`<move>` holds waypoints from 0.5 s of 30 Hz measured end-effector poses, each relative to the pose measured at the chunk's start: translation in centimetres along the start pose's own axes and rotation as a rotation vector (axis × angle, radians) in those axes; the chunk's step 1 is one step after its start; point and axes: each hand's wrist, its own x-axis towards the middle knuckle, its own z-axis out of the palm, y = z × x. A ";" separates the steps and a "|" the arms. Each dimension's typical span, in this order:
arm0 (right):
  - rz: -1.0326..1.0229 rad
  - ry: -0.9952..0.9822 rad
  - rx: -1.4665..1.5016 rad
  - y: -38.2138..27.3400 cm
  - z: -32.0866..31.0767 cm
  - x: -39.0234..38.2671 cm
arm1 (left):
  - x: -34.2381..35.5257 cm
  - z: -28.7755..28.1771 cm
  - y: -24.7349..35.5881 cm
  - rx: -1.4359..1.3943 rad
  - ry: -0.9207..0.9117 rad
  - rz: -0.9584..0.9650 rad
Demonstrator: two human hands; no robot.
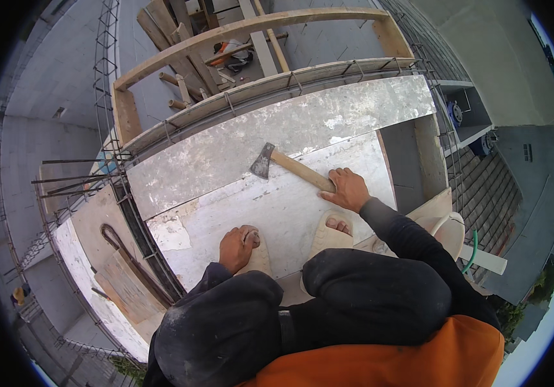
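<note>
A hatchet (297, 169) with a dark, worn steel head and a pale wooden handle lies across the light panels in front of me. My right hand (348, 190) is closed round the end of its handle, thumb on the near side. The hatchet's head points to the far left, resting on the grey-stained panel (225, 145). My left hand (233, 249) is down at my left sandal (259, 258), fingers curled in by the toes; what they hold, if anything, is hidden. I am squatting, with my right sandal (324, 240) flat on the white panel (277, 205).
Beyond the panels is a wooden frame (251, 24) with rebar along it. Below, a person (233, 55) is among planks and poles. An opening (402, 161) lies right of the panel. A white bucket (449, 232) stands at right; rebar and boards (132, 284) lie left.
</note>
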 end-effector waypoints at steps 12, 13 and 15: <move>0.077 0.048 0.138 0.4 2.0 -0.7 | 0.0 -0.4 -0.5 -0.334 -0.119 -0.213; 0.081 0.051 0.141 0.3 2.0 -0.5 | 0.0 -0.5 -0.7 -0.352 -0.117 -0.222; 0.089 0.056 0.145 0.2 2.0 -0.4 | 0.0 -0.6 -0.9 -0.363 -0.118 -0.232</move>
